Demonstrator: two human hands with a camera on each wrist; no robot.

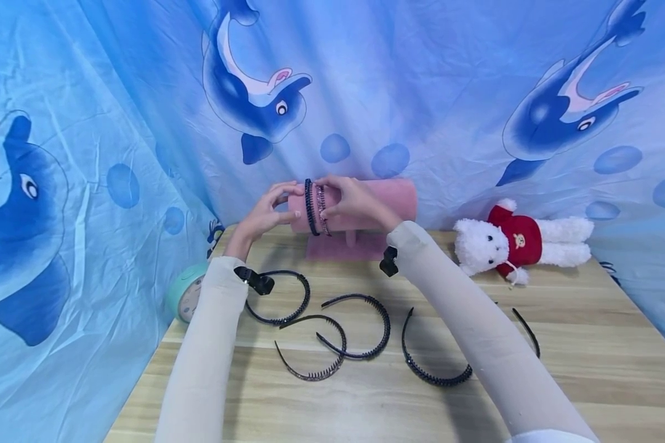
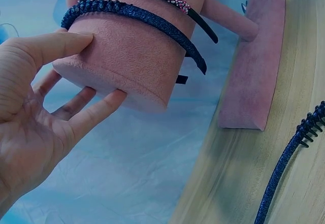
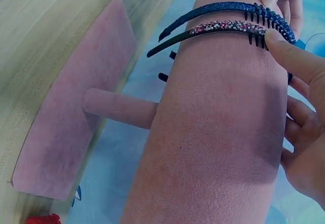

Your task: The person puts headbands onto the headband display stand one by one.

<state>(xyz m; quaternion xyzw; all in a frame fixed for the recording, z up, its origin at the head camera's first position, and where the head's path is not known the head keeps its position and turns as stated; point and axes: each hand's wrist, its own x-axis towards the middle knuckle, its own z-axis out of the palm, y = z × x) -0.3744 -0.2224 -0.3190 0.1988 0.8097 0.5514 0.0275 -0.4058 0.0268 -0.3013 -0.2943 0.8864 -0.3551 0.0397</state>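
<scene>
A pink padded headband stand (image 1: 390,200) with a horizontal roll stands at the back of the table. Two headbands sit over the roll near its left end: a glittery dark blue headband (image 2: 152,25) outermost and a pink-and-silver sequined headband (image 3: 223,27) beside it. My left hand (image 1: 263,212) grips the roll's left end, thumb on the front and fingers bent about the end face. With thumb and fingers, my right hand (image 1: 357,200) pinches the sequined headband; its thumb presses on the sequins in the right wrist view.
Several dark headbands lie across the table, including a blue one (image 1: 305,292), two overlapping ones near the middle and another (image 1: 440,381) under the right forearm. A mint-green clock (image 1: 180,289) stands at left. At back right lies a white plush bear (image 1: 482,243).
</scene>
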